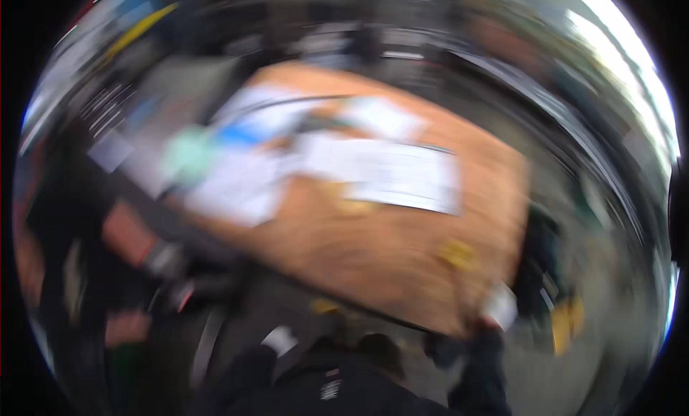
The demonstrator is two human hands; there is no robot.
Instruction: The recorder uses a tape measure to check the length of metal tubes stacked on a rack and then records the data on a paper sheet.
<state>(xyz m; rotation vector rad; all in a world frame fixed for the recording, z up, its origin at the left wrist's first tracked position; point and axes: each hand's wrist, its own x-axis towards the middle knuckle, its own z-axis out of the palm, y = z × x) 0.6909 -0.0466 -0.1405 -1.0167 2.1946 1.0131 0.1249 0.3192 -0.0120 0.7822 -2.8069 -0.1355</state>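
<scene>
Everything here is smeared by motion blur, so only the big shapes read. Out at nine o'clock there's dark clutter with a reddish patch (129, 233) in it, too blurred to name.

Moving inward, a wooden table (387, 251) fills the middle of the view, tilted, its near edge running from about eight o'clock down toward five o'clock. On its far-left part, around ten o'clock from centre, sits a pale green blob (190, 154), and just beside it a spread of white sheets with a blue patch (244, 132). At the centre, toward twelve o'clock, lies a larger white sheet (405, 175), flat on the wood. A small yellow thing (456, 254) rests on the bare wood at about four o'clock.

Down at six o'clock, dark sleeves come in from the lower edge. The left hand (280, 339) shows as a pale smudge just below the table's near edge; how far open it is, or whether it has anything, I cannot tell. Over at five o'clock the right hand (500, 306) is a pale shape right at the table's near-right corner, seemingly touching the edge; its grip can't be made out either. Past it, at four o'clock, there's a yellow blur (567, 319) low down off the table.
</scene>
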